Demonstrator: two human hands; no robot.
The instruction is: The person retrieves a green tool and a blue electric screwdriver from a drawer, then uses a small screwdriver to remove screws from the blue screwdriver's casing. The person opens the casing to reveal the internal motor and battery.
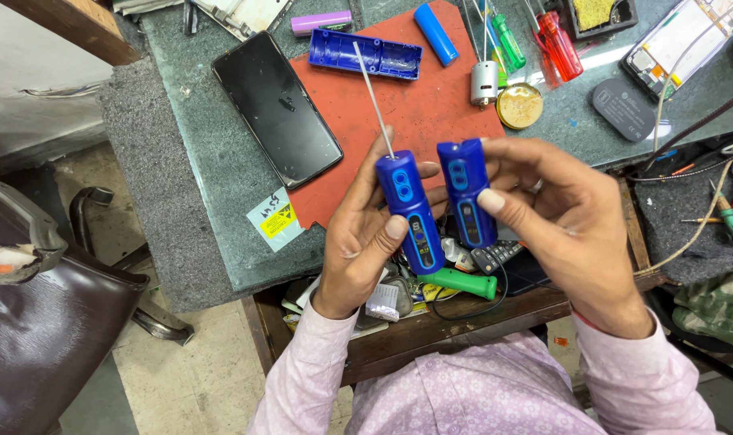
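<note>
L hand: I see it wrapped round a blue tool body w/ a thin metal rod sticking up from its top.
R hand: pinching a 2nd blue body, upright, beside the 1st, just off the counter front edge.
Done so far: blue shell half lies open on red mat, motor out, I'd say.
Left: the two bodies aren't joined yet.
</note>
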